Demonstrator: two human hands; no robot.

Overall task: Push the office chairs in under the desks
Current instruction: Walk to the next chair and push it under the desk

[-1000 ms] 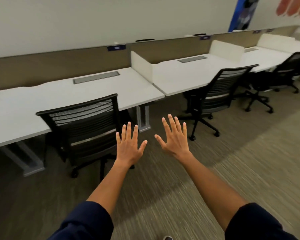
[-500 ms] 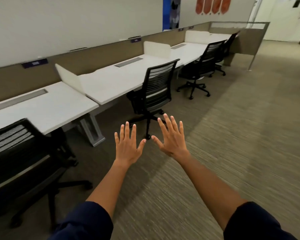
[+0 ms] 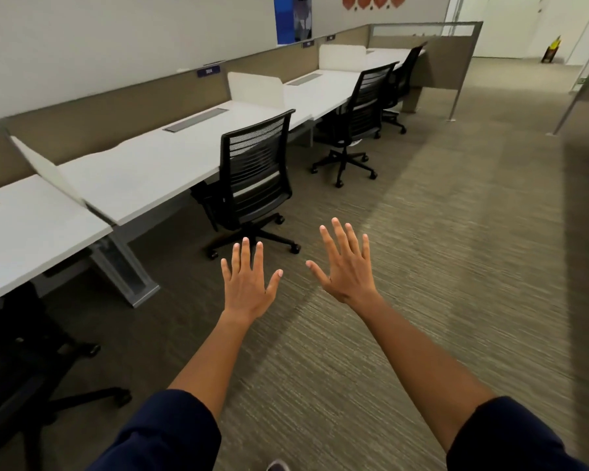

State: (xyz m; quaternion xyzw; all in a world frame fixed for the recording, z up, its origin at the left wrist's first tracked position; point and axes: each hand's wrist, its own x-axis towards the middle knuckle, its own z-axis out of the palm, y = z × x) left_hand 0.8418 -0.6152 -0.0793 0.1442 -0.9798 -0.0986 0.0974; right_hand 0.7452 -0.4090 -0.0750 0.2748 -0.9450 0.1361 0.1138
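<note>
Chairs under attention, seen past my hands: my left hand (image 3: 247,283) and right hand (image 3: 346,268) are spread flat, fingers apart, holding nothing, above the carpet (image 3: 439,266). Just beyond stands the nearest chair (image 3: 255,175), seat partly under the white desk (image 3: 157,164). Two further chairs (image 3: 363,110) follow along the row.
</note>
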